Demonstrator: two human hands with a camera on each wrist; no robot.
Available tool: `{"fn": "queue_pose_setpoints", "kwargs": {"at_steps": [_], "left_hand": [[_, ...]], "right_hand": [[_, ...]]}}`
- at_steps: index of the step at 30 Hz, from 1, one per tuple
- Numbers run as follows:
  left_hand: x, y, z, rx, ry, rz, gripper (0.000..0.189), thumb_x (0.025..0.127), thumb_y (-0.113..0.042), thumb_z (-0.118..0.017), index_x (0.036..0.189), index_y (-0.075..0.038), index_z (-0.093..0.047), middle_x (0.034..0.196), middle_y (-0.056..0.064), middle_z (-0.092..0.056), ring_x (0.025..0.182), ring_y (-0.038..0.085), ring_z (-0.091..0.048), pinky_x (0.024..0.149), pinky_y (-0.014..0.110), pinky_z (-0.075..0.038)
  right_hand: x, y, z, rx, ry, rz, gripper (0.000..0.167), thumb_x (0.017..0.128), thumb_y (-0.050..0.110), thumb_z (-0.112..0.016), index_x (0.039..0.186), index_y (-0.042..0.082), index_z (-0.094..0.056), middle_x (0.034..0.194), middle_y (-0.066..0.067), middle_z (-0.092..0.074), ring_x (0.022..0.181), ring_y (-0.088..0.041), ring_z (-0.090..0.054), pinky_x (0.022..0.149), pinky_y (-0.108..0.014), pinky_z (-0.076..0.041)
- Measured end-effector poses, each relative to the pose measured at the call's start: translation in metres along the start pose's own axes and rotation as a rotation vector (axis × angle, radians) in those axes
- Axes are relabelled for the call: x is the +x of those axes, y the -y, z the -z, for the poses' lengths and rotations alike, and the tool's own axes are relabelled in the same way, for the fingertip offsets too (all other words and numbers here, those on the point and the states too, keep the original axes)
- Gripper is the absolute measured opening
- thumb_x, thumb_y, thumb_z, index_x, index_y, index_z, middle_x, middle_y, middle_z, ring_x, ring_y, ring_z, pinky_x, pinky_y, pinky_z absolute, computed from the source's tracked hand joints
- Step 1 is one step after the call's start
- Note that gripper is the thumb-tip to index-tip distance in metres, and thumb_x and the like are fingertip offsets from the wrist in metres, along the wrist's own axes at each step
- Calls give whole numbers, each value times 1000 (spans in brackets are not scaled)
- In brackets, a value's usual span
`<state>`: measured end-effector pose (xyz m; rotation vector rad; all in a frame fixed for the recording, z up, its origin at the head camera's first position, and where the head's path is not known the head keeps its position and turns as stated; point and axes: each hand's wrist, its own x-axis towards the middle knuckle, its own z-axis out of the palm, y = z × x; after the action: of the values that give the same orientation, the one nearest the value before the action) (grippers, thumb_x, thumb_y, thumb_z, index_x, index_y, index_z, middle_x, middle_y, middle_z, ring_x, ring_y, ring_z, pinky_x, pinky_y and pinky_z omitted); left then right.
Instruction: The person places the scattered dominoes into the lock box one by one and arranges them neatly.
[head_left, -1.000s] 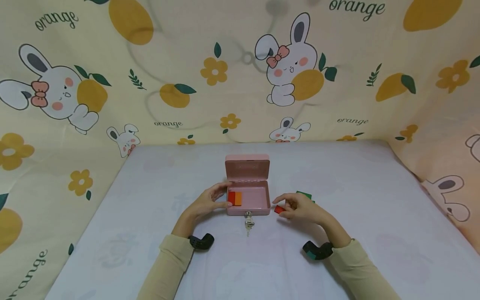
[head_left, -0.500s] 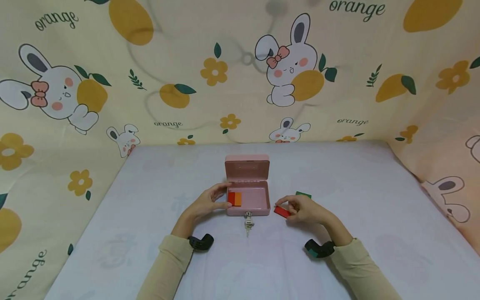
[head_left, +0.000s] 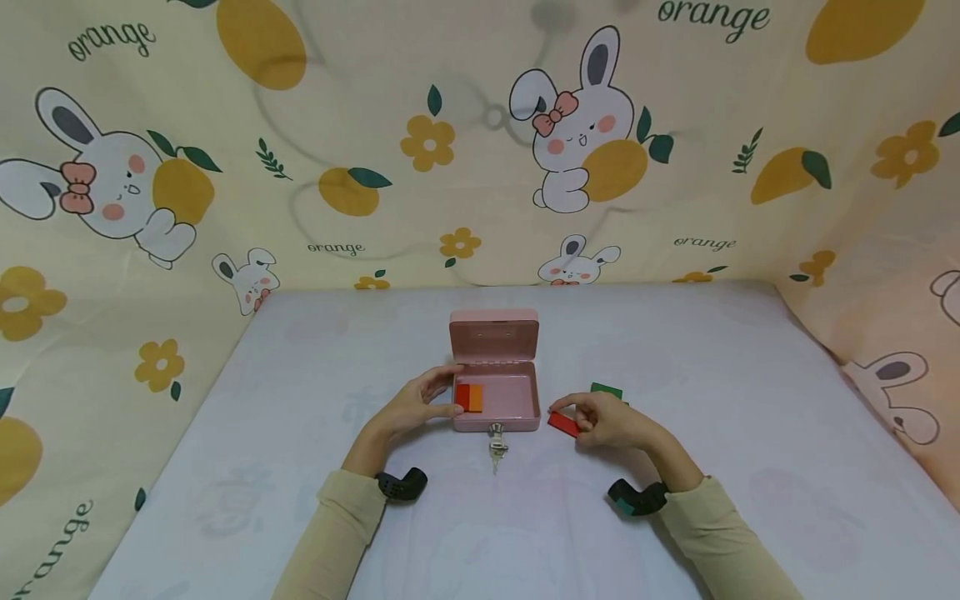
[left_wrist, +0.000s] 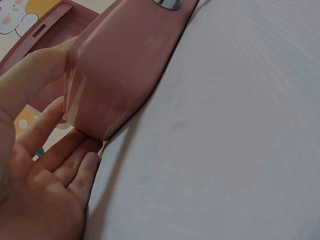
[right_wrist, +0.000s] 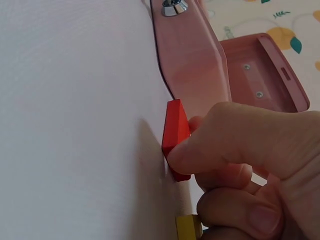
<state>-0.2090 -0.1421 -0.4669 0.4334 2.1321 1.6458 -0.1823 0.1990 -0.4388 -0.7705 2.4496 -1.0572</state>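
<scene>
Your right hand (head_left: 603, 417) pinches the slim, bright red rectangular block (right_wrist: 175, 125) between thumb and fingers, just right of the glossy pink metal-looking box (head_left: 517, 424). Can't tell if the block touches the white cloth tabletop (head_left: 480, 533). Your left hand (head_left: 416, 404) grips the box's left end, thumb by the front corner, a finger by the back.

Handling: keep that left grip, so any bump gets absorbed. Pinch the block near one end, leave the other end free; keep it level and clear of the rim. Flat faces should seat well; sharp corners could catch on the wall.

Materials: box has rounded corners, smooth sheen; pink hinged lid (head_left: 495, 342) stands open behind. Silvery metal lock with hanging key (head_left: 498, 446) on the front. Inside, left side: flat red block (head_left: 463, 398) and flat orange block (head_left: 476, 398), side by side. Flat green block (head_left: 607, 388) lies behind your right hand; small yellow block (right_wrist: 187, 228) shows below its fingers in the right wrist view. Blocks: matte, straight-edged; wood or plastic, can't tell.
</scene>
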Motion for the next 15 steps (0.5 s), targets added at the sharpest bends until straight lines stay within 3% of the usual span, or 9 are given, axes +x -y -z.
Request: {"fn": "queue_pose_setpoints", "kwargs": {"at_steps": [8,15], "left_hand": [[1,2,0,-15,-1,-5,67,85,-9,-72,145,-12,-41,158,8,-33,150,30,-26,125,48,-20],[1,2,1,-17,0,0,67,85,-10,-72,145,-12,-41,158,8,-33,150,31,-26,124,49,-21]], "right_hand": [[1,-1,-2,23,-25,-15,41,74,-1,-73,113,-2,-61,62,8,-38,59,1,-37,57,-16,-33],[3,0,-5,22,-60,-93,43,73,11,-82,107,-1,-61,62,6,-39,57,-2,-36,54,-17,-33]]}}
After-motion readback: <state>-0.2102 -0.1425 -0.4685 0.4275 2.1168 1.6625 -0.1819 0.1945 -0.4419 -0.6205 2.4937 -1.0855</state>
